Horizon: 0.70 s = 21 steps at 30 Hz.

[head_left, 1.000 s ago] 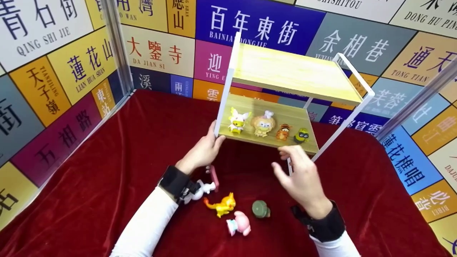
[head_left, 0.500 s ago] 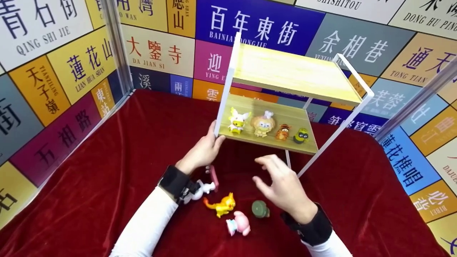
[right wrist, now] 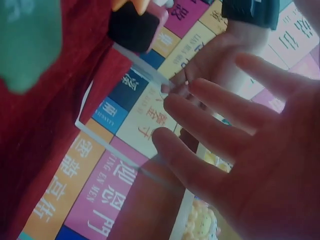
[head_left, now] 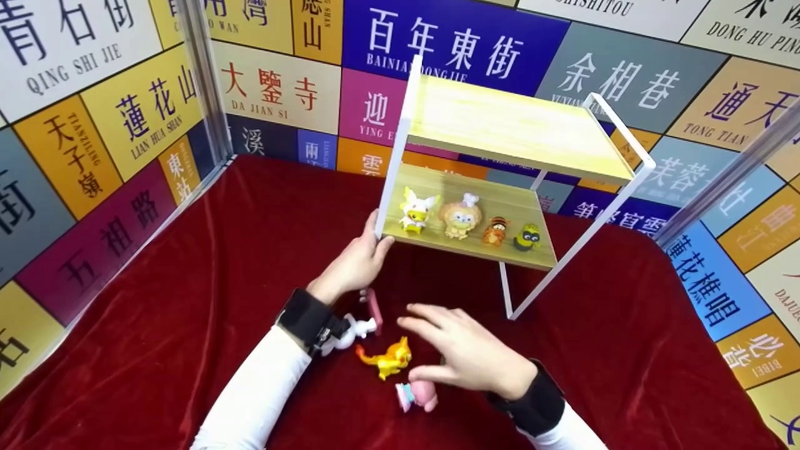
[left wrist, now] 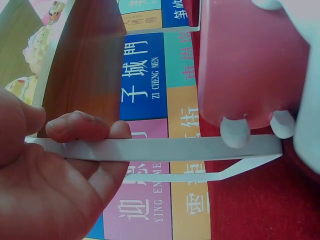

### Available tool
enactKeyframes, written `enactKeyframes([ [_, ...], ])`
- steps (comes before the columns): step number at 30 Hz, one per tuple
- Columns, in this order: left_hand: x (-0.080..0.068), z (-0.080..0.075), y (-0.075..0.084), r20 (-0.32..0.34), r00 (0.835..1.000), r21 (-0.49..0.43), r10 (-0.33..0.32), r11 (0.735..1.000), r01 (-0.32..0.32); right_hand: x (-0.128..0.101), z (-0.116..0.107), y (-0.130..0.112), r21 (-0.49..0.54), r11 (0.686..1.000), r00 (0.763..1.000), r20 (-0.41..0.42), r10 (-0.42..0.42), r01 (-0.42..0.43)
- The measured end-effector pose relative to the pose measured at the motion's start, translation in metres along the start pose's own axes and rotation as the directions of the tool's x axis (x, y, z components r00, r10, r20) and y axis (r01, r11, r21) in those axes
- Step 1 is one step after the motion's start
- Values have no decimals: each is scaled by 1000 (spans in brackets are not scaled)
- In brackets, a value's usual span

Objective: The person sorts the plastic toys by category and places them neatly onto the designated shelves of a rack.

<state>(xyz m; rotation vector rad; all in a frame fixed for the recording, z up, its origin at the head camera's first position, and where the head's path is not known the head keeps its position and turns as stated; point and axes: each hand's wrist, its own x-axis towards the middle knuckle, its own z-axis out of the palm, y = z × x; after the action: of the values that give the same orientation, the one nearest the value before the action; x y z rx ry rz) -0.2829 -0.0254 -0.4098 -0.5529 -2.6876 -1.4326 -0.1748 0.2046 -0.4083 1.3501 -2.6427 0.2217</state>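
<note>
My left hand (head_left: 353, 265) grips the white metal leg at the left of a two-tier wooden shelf (head_left: 519, 128); in the left wrist view its fingers curl round that bar (left wrist: 200, 148). Over the loose toys my right hand (head_left: 465, 350) is spread, holding nothing. Its thumb overlaps a pink figurine (head_left: 424, 395) in the head view. Just left of it lies an orange-yellow figurine (head_left: 389, 359) with a tail. A green figurine (right wrist: 30, 45) shows in the right wrist view, while my right hand hides it from the head camera.
On the lower board stand a yellow figurine in white (head_left: 414, 211), a fluffy tan one (head_left: 459, 220), a striped tiger (head_left: 495, 232) and a goggled yellow-black one (head_left: 527, 237). A white figurine with a pink panel (head_left: 374, 310) lies beside my left wrist. Red cloth (head_left: 250, 250) covers the table.
My right hand has moved from the shelf's front edge, left and toward me, over the loose toys, covering the green figurine. The left hand and shelf have stayed put.
</note>
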Motion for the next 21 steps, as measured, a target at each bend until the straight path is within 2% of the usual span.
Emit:
enactKeyframes([
  [4, 1, 0, 1, -1, 1000, 3, -5, 1000, 5, 0, 5, -4, 18, 1000, 997, 79, -3, 1],
  [14, 1, -1, -1, -3, 1000, 8, 1, 1000, -1, 4, 17, -9, 50, 999, 979, 203, -23, 13],
  [21, 1, 0, -2, 7, 1000, -7, -5, 1000, 5, 3, 27, -9, 99, 995, 972, 235, -15, -8],
])
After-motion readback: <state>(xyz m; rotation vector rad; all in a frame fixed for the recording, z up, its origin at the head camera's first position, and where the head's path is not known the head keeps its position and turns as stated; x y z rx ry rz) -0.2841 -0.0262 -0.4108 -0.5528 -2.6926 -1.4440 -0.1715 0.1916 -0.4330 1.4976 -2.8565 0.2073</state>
